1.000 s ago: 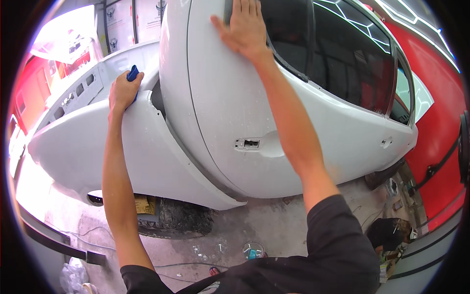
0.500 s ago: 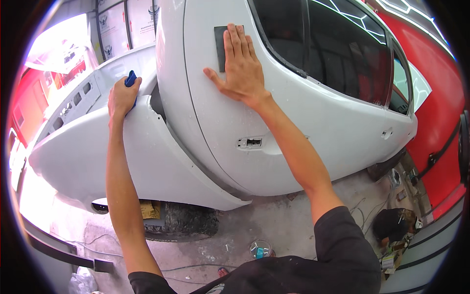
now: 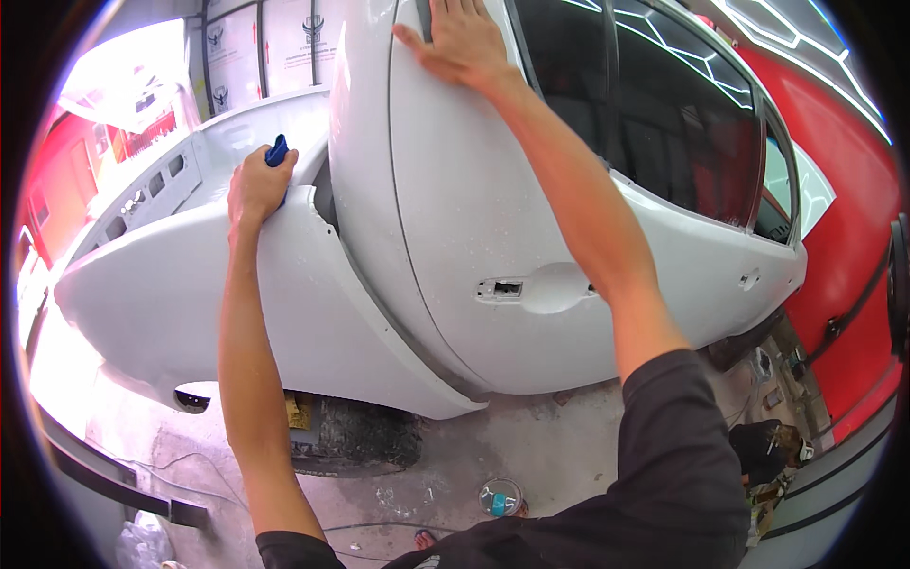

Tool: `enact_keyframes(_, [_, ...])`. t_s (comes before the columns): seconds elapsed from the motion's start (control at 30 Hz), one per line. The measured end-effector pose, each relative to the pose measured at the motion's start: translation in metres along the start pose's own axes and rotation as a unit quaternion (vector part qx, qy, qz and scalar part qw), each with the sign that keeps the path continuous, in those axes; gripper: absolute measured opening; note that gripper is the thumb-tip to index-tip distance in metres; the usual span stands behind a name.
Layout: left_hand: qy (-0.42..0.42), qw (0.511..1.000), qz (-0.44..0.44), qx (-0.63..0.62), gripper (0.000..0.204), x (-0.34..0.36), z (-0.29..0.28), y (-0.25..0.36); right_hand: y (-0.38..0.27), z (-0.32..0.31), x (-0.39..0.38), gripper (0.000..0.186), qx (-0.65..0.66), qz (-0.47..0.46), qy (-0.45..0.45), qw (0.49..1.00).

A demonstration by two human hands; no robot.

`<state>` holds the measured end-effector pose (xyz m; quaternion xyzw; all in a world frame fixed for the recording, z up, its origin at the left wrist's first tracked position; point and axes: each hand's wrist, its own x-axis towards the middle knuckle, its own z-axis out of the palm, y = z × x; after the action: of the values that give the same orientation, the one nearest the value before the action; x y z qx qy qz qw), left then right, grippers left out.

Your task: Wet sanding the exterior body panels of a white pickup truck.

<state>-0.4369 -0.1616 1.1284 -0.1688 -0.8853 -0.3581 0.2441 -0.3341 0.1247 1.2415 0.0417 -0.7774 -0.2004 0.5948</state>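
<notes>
My right hand (image 3: 464,43) lies flat on the upper part of a white car door (image 3: 455,218), close to the dark window, its fingers stretched out. Under it is a dark grey sheet (image 3: 425,19) that looks like sandpaper; only its left edge shows. At the left, my left hand (image 3: 256,188) is closed round a bunched blue cloth (image 3: 276,150) and rests by the top edge of the white rear side panel (image 3: 294,275). Water drops dot the bodywork.
A wheel (image 3: 365,431) sits below the side panel. On the concrete floor stand a round tub (image 3: 500,497) with something blue in it, and a cable (image 3: 379,525). A crouching person (image 3: 766,450) is at the lower right, near a red vehicle panel (image 3: 844,284).
My right hand has slid up the door with the dark sheet, toward the picture's upper edge. The left hand keeps its hold on the cloth; the whole view has shifted slightly.
</notes>
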Motion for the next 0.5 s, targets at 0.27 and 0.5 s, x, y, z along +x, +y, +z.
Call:
enact_keyframes(0.27, [-0.001,1.0,-0.017,0.025,0.051,-0.001,-0.012,-0.032,-0.072,-0.015,-0.108,0.103,0.062,-0.005,-0.028,0.998])
enact_keyframes(0.5, [-0.014,1.0,0.013,0.004,0.056,-0.004,0.003,-0.017,-0.034,-0.001,-0.033,0.092,0.074,0.039,0.003,0.997])
